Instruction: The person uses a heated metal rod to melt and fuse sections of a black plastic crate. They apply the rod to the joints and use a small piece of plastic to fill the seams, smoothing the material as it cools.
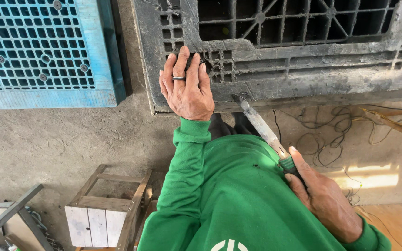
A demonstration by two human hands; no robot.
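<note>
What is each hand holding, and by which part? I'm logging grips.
Right hand grips a soldering iron by its green handle; left hand presses flat on the black pallet.

A grimy black plastic pallet (pixel 280 69) lies flat on the floor; a green-handled soldering iron (pixel 262 130) slants toward its front edge.

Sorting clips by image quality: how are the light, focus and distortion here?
Head view: soft, even shade over the black pallet and both hands, left hand and right hand; a bright sun patch glares lower right; everything looks sharp; wide-lens bending curves the pallet's edges.
</note>
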